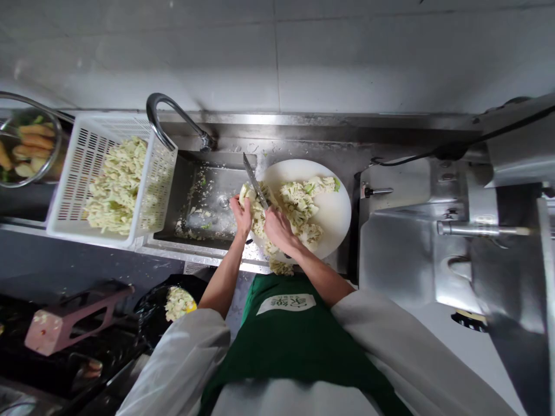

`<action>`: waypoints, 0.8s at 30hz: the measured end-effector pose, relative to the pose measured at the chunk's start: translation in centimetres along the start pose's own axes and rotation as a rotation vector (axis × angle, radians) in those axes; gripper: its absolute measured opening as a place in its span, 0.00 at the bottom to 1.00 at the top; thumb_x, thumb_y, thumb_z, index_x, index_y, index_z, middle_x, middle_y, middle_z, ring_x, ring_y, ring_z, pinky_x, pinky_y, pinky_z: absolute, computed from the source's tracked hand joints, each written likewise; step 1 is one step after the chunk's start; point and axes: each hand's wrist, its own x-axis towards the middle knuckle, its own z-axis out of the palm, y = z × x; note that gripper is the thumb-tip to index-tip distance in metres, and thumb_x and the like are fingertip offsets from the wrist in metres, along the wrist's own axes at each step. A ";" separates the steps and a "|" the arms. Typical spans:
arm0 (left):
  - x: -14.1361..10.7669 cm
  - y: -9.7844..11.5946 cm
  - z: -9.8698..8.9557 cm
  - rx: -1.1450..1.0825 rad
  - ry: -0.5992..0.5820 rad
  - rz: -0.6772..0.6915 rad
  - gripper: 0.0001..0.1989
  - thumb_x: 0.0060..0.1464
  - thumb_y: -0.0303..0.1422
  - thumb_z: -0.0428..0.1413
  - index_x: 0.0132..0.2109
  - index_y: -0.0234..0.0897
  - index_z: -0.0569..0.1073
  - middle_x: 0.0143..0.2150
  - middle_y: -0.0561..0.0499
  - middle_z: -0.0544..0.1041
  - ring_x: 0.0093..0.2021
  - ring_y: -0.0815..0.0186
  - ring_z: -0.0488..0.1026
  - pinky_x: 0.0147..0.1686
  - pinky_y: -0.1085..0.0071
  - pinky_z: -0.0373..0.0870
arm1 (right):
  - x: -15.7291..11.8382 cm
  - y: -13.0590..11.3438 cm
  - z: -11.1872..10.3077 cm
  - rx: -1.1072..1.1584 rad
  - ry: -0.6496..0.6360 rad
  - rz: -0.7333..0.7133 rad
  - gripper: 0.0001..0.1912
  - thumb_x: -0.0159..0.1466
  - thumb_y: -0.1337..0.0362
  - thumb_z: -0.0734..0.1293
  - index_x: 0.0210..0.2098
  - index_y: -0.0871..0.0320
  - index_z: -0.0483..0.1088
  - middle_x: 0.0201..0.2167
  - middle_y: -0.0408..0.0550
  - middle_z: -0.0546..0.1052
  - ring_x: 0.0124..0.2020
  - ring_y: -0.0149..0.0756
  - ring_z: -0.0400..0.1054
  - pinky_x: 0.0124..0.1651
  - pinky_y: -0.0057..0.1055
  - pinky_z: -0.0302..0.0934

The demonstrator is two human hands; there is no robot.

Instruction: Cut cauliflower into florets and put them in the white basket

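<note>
My right hand (278,228) is wrapped round the handle of a knife (255,180), whose blade points up and to the left. Just left of it, my left hand (241,215) grips a piece of cauliflower (247,193) close to the blade, at the sink's right edge. Under and beside my right hand lies a round white cutting board (335,208), with cut cauliflower (299,202) spread over its middle and left side. Some pieces hang at the board's near edge, by the green apron.
A steel sink (210,199) with scraps and a curved faucet (173,110) is left of the board. Beyond stands a white basket (134,216) of cauliflower. A black-lined bin (150,306) is below, a steel machine (399,248) at right, a vegetable bowl (56,153) far left.
</note>
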 end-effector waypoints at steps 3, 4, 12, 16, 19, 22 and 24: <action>-0.2 0.3 0.2 0.216 0.047 0.088 0.24 0.53 0.49 0.65 0.47 0.39 0.67 0.48 0.44 0.67 0.57 0.51 0.64 0.65 0.50 0.57 | -0.1 0.2 -0.2 -0.015 -0.019 -0.004 0.15 0.70 0.72 0.56 0.53 0.66 0.68 0.42 0.62 0.81 0.43 0.47 0.78 0.45 0.37 0.69; -0.2 0.3 0.3 0.254 0.042 0.095 0.24 0.52 0.47 0.66 0.46 0.38 0.67 0.47 0.44 0.67 0.57 0.50 0.63 0.66 0.48 0.55 | -0.1 0.2 -0.2 -0.026 -0.017 -0.001 0.16 0.70 0.72 0.57 0.53 0.66 0.68 0.43 0.62 0.81 0.44 0.47 0.78 0.45 0.37 0.69; 0.2 -0.4 0.0 0.120 0.056 0.010 0.22 0.48 0.41 0.67 0.44 0.38 0.67 0.45 0.46 0.67 0.55 0.52 0.66 0.62 0.53 0.62 | 2.2 1.2 1.0 -0.016 -0.002 -0.057 0.15 0.73 0.70 0.55 0.53 0.64 0.69 0.42 0.60 0.81 0.40 0.42 0.77 0.42 0.32 0.67; -0.2 -1.7 -1.8 -0.280 -0.066 -0.282 0.21 0.47 0.46 0.66 0.41 0.39 0.69 0.40 0.48 0.73 0.44 0.60 0.73 0.44 0.65 0.73 | 3.0 4.3 0.4 0.032 0.048 -0.015 0.16 0.75 0.62 0.55 0.48 0.62 0.71 0.39 0.57 0.81 0.38 0.40 0.76 0.40 0.29 0.65; -0.9 -2.7 -2.9 -0.477 -0.078 -0.449 0.22 0.45 0.46 0.67 0.39 0.39 0.69 0.39 0.49 0.76 0.39 0.65 0.75 0.36 0.71 0.75 | 3.2 6.2 0.0 0.095 0.064 0.048 0.17 0.76 0.59 0.55 0.47 0.61 0.71 0.38 0.55 0.81 0.34 0.38 0.75 0.36 0.27 0.64; -1.2 -2.7 -3.0 -0.473 -0.005 -0.489 0.23 0.44 0.45 0.70 0.41 0.39 0.71 0.42 0.48 0.78 0.37 0.67 0.76 0.33 0.73 0.76 | 3.4 6.8 -0.2 0.127 0.062 0.048 0.16 0.75 0.58 0.56 0.47 0.61 0.71 0.36 0.54 0.80 0.33 0.37 0.74 0.36 0.27 0.64; -1.0 -2.4 -2.9 -0.452 0.007 -0.485 0.24 0.44 0.42 0.72 0.44 0.38 0.73 0.44 0.45 0.79 0.38 0.65 0.78 0.33 0.71 0.77 | 3.4 6.7 -0.3 0.139 0.071 0.030 0.15 0.74 0.58 0.57 0.47 0.61 0.71 0.36 0.53 0.80 0.33 0.38 0.74 0.37 0.28 0.65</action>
